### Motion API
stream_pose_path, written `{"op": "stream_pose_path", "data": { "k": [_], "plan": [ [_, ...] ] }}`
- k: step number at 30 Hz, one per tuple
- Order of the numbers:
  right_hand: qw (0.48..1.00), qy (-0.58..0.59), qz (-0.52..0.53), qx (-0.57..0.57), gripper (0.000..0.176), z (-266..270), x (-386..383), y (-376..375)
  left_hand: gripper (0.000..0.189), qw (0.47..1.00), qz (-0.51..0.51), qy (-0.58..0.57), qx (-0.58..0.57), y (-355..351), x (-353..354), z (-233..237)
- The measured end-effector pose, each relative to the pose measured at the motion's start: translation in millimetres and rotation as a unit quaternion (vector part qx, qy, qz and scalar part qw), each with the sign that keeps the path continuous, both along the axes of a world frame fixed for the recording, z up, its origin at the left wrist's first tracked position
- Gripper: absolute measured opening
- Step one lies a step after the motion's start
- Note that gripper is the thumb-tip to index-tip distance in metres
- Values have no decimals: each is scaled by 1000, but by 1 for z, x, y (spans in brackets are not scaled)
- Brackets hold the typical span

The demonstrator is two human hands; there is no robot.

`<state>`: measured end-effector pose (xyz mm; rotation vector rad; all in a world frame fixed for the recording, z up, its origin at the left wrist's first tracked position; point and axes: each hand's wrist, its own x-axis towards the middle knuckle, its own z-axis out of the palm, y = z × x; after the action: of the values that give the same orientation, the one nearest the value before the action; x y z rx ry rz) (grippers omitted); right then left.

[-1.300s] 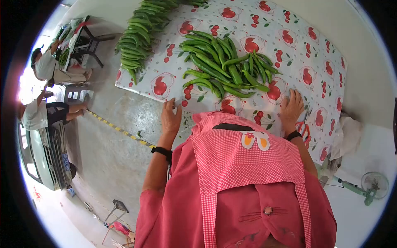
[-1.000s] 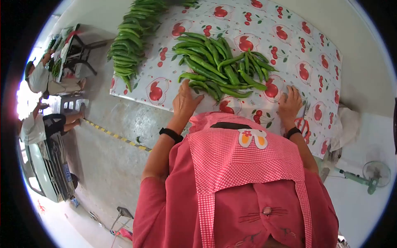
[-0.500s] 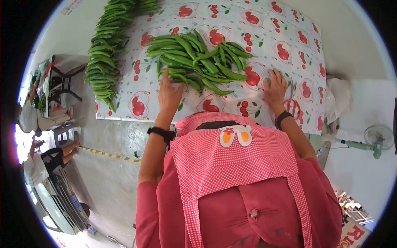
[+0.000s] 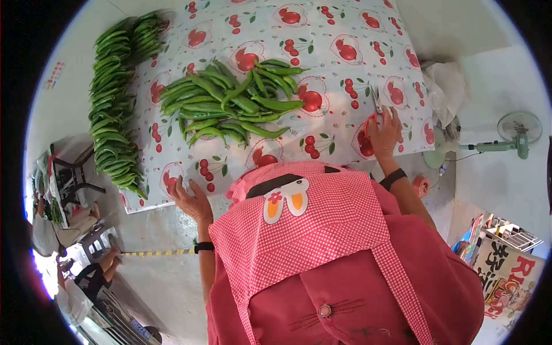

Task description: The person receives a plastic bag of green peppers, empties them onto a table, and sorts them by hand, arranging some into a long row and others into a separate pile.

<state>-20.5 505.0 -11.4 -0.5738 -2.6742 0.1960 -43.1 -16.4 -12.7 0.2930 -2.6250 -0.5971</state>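
A loose pile of green chili peppers [image 4: 230,100] lies on the tablecloth with cherry and pomegranate prints [image 4: 339,75]. Along the table's left side runs a long row of peppers [image 4: 112,109], with a shorter row [image 4: 148,34] beside its far end. My left hand [image 4: 192,200] is at the near table edge, below the pile, fingers apart and holding nothing. On the right, my right hand [image 4: 385,135] rests over the red-handled scissors [image 4: 377,102], whose blades point away from me; its fingers cover much of the handles.
A green fan [image 4: 520,135] stands to the right, near a plastic bag [image 4: 445,92]. A roll of tape [image 4: 421,186] is below the table's right corner. At the far left are other people [image 4: 103,270], a dark-framed table and a stool. A printed box [image 4: 506,282] sits at lower right.
My left hand has moved away from the pile, toward the near left edge. My right hand has moved right onto the scissors. The whole view has shifted, too.
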Motion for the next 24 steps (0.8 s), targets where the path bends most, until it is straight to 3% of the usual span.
{"op": "stream_pose_path", "data": {
  "k": [2,4,6,8,12,15,19,24],
  "plan": [
    [996,-53,-61,-47,55,-14,4,13,37,999,22,1,-35,-10,-13,-12],
    [998,-43,-49,-23,56,-27,4,11,38,996,49,-2,-76,-11,-22,-15],
    [999,-30,-36,1,57,-30,-2,-1,40,971,162,-133,-112,0,-27,-16],
    [994,-87,-67,-4,57,-13,-12,-28,41,969,172,-131,-123,1,-27,-22],
    [994,-104,-30,-18,57,2,-28,-55,42,975,153,-97,-129,1,-23,-23],
    [992,-102,-60,-31,56,3,-40,-65,42,978,126,-86,-141,3,-22,-21],
    [997,-51,-55,13,53,-11,-40,-61,44,973,135,-121,-140,5,-25,-19],
    [998,-24,-58,27,51,-3,-43,-63,43,982,62,-151,-91,-23,-36,-5]
  ]
}}
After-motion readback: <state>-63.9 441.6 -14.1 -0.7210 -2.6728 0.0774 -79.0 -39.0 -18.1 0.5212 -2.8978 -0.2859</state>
